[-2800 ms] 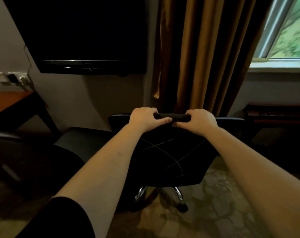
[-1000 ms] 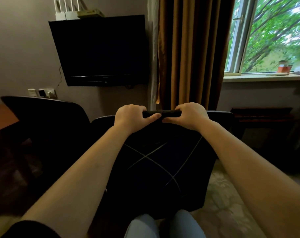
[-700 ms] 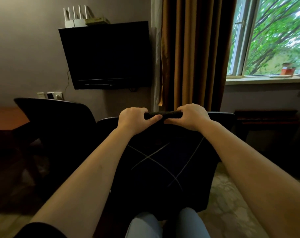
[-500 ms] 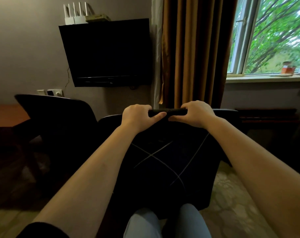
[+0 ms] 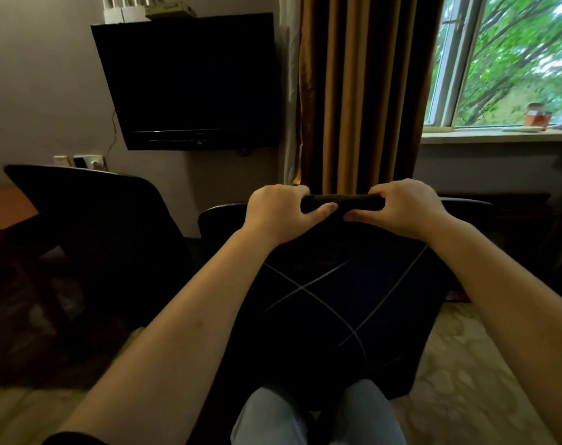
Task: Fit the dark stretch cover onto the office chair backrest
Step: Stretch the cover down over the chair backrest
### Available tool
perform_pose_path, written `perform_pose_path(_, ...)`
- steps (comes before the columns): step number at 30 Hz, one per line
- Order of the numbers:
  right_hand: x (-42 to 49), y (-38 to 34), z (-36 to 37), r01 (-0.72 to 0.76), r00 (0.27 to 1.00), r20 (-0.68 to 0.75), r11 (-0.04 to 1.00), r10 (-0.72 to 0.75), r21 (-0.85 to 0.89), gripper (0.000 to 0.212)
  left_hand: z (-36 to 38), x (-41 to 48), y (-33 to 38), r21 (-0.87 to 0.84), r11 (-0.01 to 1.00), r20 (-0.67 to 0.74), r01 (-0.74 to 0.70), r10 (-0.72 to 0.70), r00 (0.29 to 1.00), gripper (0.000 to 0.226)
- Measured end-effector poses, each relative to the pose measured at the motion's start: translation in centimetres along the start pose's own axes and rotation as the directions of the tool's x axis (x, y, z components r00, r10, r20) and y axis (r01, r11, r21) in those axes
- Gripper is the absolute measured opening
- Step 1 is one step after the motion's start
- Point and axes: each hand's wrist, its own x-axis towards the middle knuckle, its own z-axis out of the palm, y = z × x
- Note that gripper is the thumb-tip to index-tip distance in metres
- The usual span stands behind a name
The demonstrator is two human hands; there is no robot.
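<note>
Barely shifted, left hand (image 5: 279, 213) and right hand (image 5: 401, 208) grip rolled cover (image 5: 340, 200), arms outstretched

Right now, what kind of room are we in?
Probably a hotel room or a small home office. A flat television hangs on the wall, long brown curtains hang beside a window, and a wooden desk stands at the left.

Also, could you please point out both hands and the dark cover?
left hand (image 5: 278, 210): head view, back of the hand.
right hand (image 5: 405, 207): head view, back of the hand.
dark cover (image 5: 337, 316): head view, fabric beside the crossing pale lines.
</note>
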Motion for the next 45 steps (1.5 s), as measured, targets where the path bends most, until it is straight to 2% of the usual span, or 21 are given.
perform_pose_path(4,-1.0,1.3,-0.4,-0.028,0.999,-0.040,0.998,0.025,-0.054,0.082,0.3,0.7,1.0,-0.050,0.997,0.011,-0.065,0.066,0.998,0.060)
perform_pose_path(6,-1.3,1.6,-0.7,-0.042,0.998,-0.047,0.998,0.040,-0.056,0.078,0.0,0.9,1.0,-0.165,0.982,0.036,-0.090,0.097,0.995,0.063)
perform_pose_path(9,-1.2,1.9,-0.8,-0.014,1.000,-0.011,0.999,0.013,-0.036,0.076,-0.7,1.1,-0.5,-0.328,0.944,0.060,-0.040,0.063,0.996,0.058)
perform_pose_path(12,-0.7,1.7,-0.8,0.015,0.998,0.061,1.000,-0.016,0.018,0.077,-0.9,0.8,-3.3,-0.224,0.974,0.055,0.042,-0.030,0.998,0.054)
perform_pose_path(14,-0.4,0.9,-0.8,0.020,0.998,0.056,0.998,-0.023,0.055,0.076,-0.6,0.4,-4.5,-0.179,0.977,0.060,0.120,-0.111,0.992,0.056)
perform_pose_path(17,0.5,-2.9,-0.1,0.055,0.998,0.005,0.996,-0.056,0.071,0.059,0.1,-0.2,-4.7,-0.145,0.970,0.021,0.194,-0.193,0.981,0.058)
perform_pose_path(20,1.6,-7.5,2.3,0.076,0.989,-0.124,0.995,-0.083,-0.057,0.051,0.6,-0.1,-4.2,-0.138,0.971,-0.026,0.198,-0.203,0.979,0.056)
perform_pose_path(22,2.2,-8.7,3.9,0.037,0.964,-0.258,0.995,-0.061,-0.096,0.054,0.7,-0.1,-4.2,-0.137,0.965,-0.030,0.222,-0.228,0.973,0.056)
perform_pose_path(24,2.3,-8.2,4.8,0.075,0.916,-0.390,0.995,-0.095,-0.065,0.053,1.0,-0.3,-4.3,-0.141,0.965,-0.064,0.220,-0.230,0.971,0.056)
perform_pose_path(26,1.9,-6.8,5.0,0.149,0.870,-0.466,0.987,-0.159,-0.057,0.052,1.4,-0.7,-4.1,-0.146,0.980,-0.178,0.134,-0.159,0.971,0.057)
perform_pose_path(29,1.0,-4.0,4.5,0.208,0.837,-0.505,0.976,-0.213,-0.066,0.047,1.8,-0.7,-3.6,-0.104,0.995,-0.338,-0.006,-0.030,0.940,0.049)
perform_pose_path(33,-0.2,2.4,4.2,0.100,0.766,-0.631,0.992,-0.125,-0.076,0.039,2.5,-0.2,-3.8,-0.057,0.997,-0.447,-0.054,0.023,0.894,0.046)
perform_pose_path(38,-1.6,8.4,4.2,-0.019,0.731,-0.682,1.000,-0.003,-0.024,0.045,2.9,0.1,-4.4,-0.046,0.998,-0.512,-0.043,0.014,0.859,0.046)
perform_pose_path(45,-1.2,4.5,5.6,-0.160,0.592,-0.792,0.985,0.150,0.067,0.045,3.1,-1.5,-4.8,-0.094,0.994,-0.560,0.059,-0.102,0.822,0.047)
